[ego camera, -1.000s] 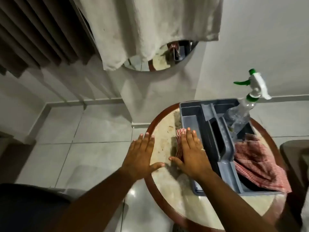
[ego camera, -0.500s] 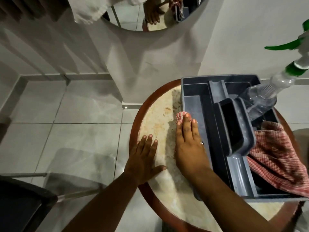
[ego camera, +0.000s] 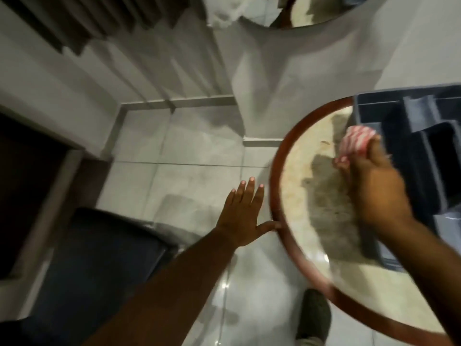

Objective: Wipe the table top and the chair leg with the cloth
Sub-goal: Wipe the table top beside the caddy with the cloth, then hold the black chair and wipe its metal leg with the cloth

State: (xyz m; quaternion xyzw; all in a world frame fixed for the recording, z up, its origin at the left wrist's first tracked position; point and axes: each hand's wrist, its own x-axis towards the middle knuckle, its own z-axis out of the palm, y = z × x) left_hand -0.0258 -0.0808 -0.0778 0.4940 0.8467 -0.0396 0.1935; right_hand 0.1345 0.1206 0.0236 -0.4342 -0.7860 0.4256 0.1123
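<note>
A round table (ego camera: 296,191) with a pale stone top and a red-brown rim fills the right side. My right hand (ego camera: 374,186) is above its top, fingers closed on a red-and-white checked cloth (ego camera: 355,143) that sticks out beyond the knuckles next to the caddy. My left hand (ego camera: 243,213) is flat with fingers apart, beside the table's left edge, thumb touching the rim. A dark chair seat (ego camera: 99,265) sits at lower left; its leg is hard to make out. The frame is blurred.
A grey plastic caddy (ego camera: 429,156) stands on the table at the right. Pale floor tiles (ego camera: 189,151) lie left of the table. A white pillar (ego camera: 287,78) and a round mirror (ego camera: 306,13) are behind it. A foot in a dark shoe (ego camera: 315,318) is below the table edge.
The view has swung left and down. My left hand slid off the table top to its rim. My right hand lifted from flat and closed on the checked cloth.
</note>
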